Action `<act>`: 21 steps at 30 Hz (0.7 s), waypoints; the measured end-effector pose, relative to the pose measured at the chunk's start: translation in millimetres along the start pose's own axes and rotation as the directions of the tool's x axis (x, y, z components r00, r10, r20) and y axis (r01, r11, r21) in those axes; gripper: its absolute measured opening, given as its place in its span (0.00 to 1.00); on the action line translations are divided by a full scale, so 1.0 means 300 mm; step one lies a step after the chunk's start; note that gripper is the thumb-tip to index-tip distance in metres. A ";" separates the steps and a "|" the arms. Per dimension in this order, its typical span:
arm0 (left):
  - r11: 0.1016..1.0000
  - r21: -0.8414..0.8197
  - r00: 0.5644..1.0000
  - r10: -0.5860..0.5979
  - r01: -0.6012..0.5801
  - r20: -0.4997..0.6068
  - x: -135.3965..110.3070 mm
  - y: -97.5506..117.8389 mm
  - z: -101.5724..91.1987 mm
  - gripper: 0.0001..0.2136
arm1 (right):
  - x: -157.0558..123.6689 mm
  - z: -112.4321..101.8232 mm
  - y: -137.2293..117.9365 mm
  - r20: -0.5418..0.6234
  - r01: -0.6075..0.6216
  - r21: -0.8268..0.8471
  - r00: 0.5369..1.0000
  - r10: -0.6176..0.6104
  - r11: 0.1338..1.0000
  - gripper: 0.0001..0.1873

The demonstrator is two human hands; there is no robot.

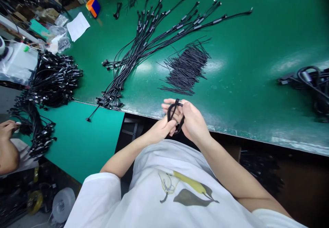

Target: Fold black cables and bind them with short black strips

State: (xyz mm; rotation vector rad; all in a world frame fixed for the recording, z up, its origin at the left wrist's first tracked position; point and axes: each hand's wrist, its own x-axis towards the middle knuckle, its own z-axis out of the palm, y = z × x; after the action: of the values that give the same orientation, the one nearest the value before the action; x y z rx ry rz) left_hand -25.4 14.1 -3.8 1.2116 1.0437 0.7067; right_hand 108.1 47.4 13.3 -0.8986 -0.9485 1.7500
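Observation:
A black cable (170, 113), wound into a small coil, is held between my two hands just off the table's front edge. My left hand (166, 127) grips the coil's lower left side with bent fingers. On the coil's upper right, my right hand (192, 118) pinches the cable near its black connector (177, 102). Past my hands lies a pile of thin black twist ties (189, 67). Long straight black cables (136, 53) with grey sleeves and connectors lie across the table to the left of the ties.
Coiled cables (313, 84) lie on the green table (244, 94) at the right. Heaped cables (56, 80) are at the left, near a co-worker's hand (9, 130). An orange and blue tape roll (93, 7) and white paper (78, 26) lie at the back left.

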 end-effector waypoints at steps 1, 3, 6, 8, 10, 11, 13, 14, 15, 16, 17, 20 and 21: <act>0.999 0.034 0.997 -0.017 0.015 0.073 0.003 -0.005 -0.004 0.21 | -0.005 -0.002 -0.001 0.035 -0.029 0.020 0.999 0.028 0.999 0.27; 0.999 0.034 0.980 -0.044 0.038 0.196 0.011 -0.019 -0.008 0.23 | -0.010 -0.008 -0.009 0.080 -0.079 0.081 0.994 0.073 0.994 0.27; 0.990 -0.114 0.966 -0.053 0.083 0.251 0.021 -0.040 -0.004 0.22 | -0.005 -0.016 -0.026 0.106 -0.102 0.139 0.990 0.087 0.985 0.24; 0.969 -0.221 0.973 -0.056 0.106 0.223 0.028 -0.046 0.002 0.21 | 0.003 -0.021 -0.034 0.085 -0.059 0.139 0.995 0.048 0.989 0.22; 0.944 -0.307 0.977 -0.059 0.122 0.205 0.036 -0.043 0.010 0.26 | 0.012 -0.026 -0.039 0.050 -0.017 0.145 0.999 0.010 0.989 0.22; 0.934 -0.332 0.974 -0.060 0.133 0.220 0.041 -0.038 0.016 0.27 | 0.017 -0.030 -0.041 0.041 -0.010 0.149 0.999 0.004 0.989 0.22; 0.917 -0.364 0.963 -0.069 0.164 0.260 0.050 -0.023 0.028 0.28 | 0.027 -0.040 -0.045 0.042 -0.017 0.145 0.999 0.011 0.989 0.22; 0.907 -0.379 0.959 -0.081 0.184 0.273 0.055 -0.014 0.034 0.29 | 0.034 -0.047 -0.046 0.048 -0.024 0.134 0.999 0.018 0.991 0.22; 0.893 -0.396 0.955 -0.104 0.212 0.279 0.060 -0.005 0.041 0.29 | 0.041 -0.054 -0.047 0.055 -0.029 0.118 0.998 0.022 0.993 0.23; 0.875 -0.418 0.951 -0.133 0.245 0.278 0.065 0.003 0.047 0.29 | 0.049 -0.062 -0.047 0.061 -0.028 0.100 0.998 0.022 0.995 0.24; 0.851 -0.449 0.949 -0.162 0.273 0.271 0.070 0.009 0.054 0.29 | 0.058 -0.071 -0.046 0.066 -0.024 0.081 0.998 0.019 0.996 0.24; 0.784 -0.532 0.942 -0.206 0.321 0.265 0.087 0.016 0.069 0.27 | 0.088 -0.093 -0.038 0.056 0.002 0.054 0.998 -0.005 0.999 0.27; 0.767 -0.555 0.943 -0.209 0.322 0.259 0.094 0.014 0.072 0.26 | 0.097 -0.099 -0.034 0.043 0.006 0.056 0.999 -0.009 0.998 0.27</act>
State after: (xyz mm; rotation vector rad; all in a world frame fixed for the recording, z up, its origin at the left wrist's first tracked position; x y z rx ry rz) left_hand 5.6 31.4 -6.7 0.5506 0.7345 0.6158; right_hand 128.8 83.9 4.6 -0.8240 -0.9251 1.7869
